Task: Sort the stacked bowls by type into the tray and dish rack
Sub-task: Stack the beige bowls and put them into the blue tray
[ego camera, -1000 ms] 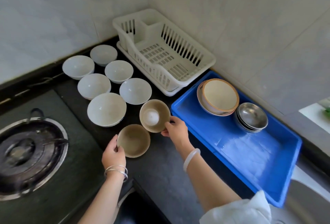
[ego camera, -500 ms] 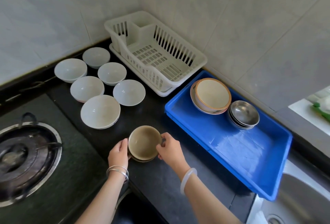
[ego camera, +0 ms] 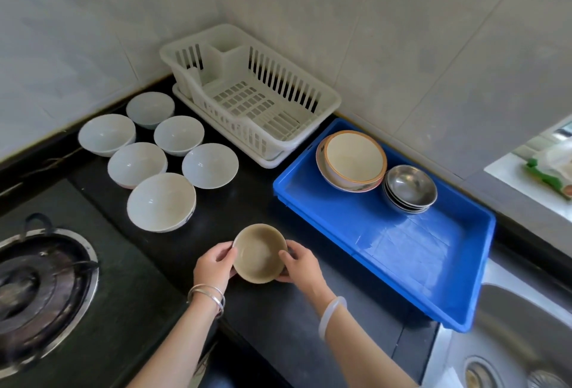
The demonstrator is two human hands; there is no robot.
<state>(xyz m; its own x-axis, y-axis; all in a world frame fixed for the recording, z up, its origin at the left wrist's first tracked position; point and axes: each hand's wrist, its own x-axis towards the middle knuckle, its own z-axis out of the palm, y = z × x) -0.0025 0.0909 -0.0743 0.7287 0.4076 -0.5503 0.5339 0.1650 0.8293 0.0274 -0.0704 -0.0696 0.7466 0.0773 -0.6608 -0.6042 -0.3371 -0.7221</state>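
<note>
Clearly the sorting is only partly done. The brown bowl [ego camera: 259, 253] sits between both hands at the front of the dark worktop [ego camera: 278, 322], on it or just above it, I cannot tell which. The left hand [ego camera: 213, 268] and right hand [ego camera: 301, 267] each have their grip curled round opposite sides of its rim. Whether a second bowl is nested beneath cannot be told.

Behind and to the left, six white bowls [ego camera: 161, 202] stand singly on the worktop, close together but not stacked, none yet put away. The dish rack [ego camera: 331, 102] in the corner holds nothing. The blue tray [ego camera: 402, 251] to the right already carries two nested cream bowls [ego camera: 354, 155] and, touching them, a stack of steel bowls [ego camera: 410, 186], both at its far end.

By my judgement the brown bowl and all the white ones remain to be placed.

For room: the tray's near half is bare, and its raised left wall lies between the hands and that space, so the bowl must clear it. A strip of open worktop runs between the white bowls and the tray toward the rack. The stove burner [ego camera: 34, 288] bounds the left, the sink [ego camera: 510, 325] the right.
</note>
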